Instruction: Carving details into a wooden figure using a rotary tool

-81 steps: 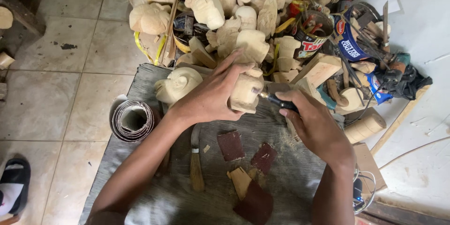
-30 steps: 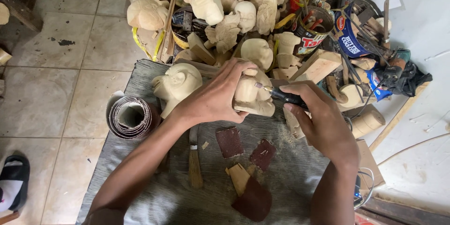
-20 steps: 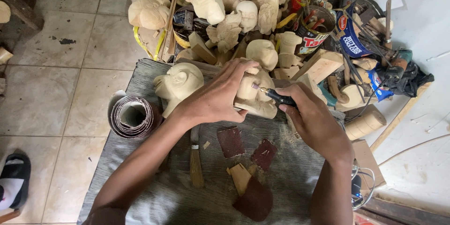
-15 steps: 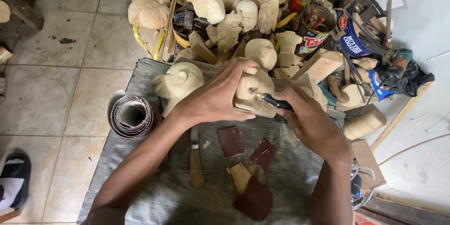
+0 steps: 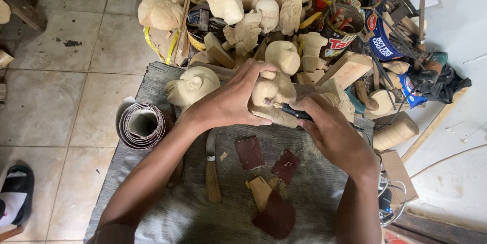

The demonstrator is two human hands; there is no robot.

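Grey cloth mat (image 5: 167, 218), tiled floor (image 5: 61, 117), piled wood carvings (image 5: 228, 0)

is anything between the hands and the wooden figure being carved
Nothing visible. The left hand grips the pale wooden figure directly, and the right hand holds a dark-handled tool whose tip meets the wood.

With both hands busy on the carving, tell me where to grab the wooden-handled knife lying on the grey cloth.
Take the knife by its wooden handle, the lower, thicker half nearest the person, coming straight down from above. It lies flat on the grey cloth with the blade end pointing up under the left forearm, so the handle is the only free and safe part.
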